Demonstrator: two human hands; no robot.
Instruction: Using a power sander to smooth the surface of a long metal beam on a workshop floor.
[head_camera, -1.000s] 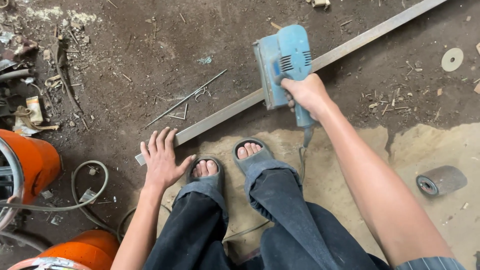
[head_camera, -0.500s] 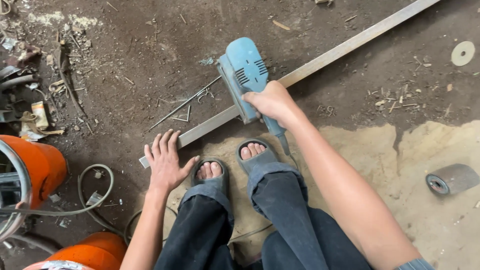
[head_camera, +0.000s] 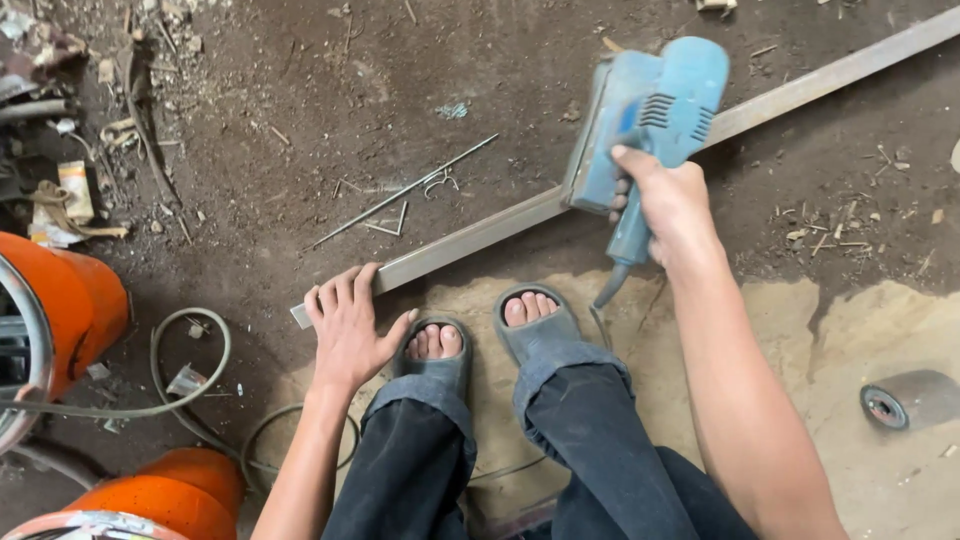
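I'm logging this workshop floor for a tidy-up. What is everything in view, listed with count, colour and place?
power tool: one, blue, on the bar, upper middle
metal bar: one, grey, lying diagonally across the dirt floor
thin rods: a few, grey, on the floor above the bar
orange drums: two, left edge and bottom left
hose: one, grey, looped at lower left
roller: one, grey, lower right
sandals: two, grey, centre
right hand: gripping the tool
left hand: flat on the bar's near end
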